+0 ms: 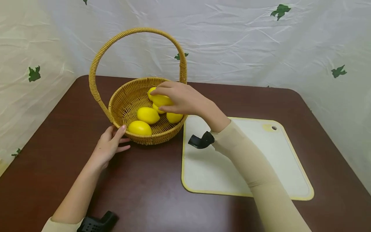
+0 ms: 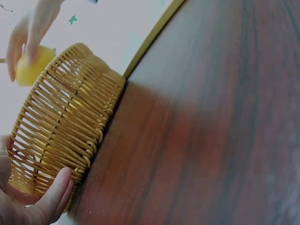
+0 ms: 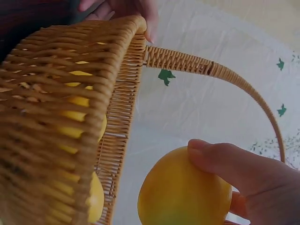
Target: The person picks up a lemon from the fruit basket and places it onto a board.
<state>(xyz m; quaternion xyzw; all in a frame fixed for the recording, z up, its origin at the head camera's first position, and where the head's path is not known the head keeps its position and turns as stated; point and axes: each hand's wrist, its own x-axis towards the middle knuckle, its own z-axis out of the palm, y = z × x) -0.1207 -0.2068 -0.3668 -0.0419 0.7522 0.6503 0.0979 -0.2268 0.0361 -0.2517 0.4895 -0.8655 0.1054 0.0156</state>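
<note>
A yellow lemon is held by my right hand, over the right side of a round wicker basket. In the right wrist view the thumb lies along this lemon, which is above the basket's rim. Several more lemons rest inside the basket, such as one near the middle and one at the front left. My left hand grips the basket's front-left edge, thumb at the rim and fingers against the outer wall. In the left wrist view those fingers touch the weave.
A white cutting board with a yellow border lies right of the basket, partly under my right forearm. The basket's tall handle arches over it. A dark brown table carries everything, with a white leaf-patterned sheet behind.
</note>
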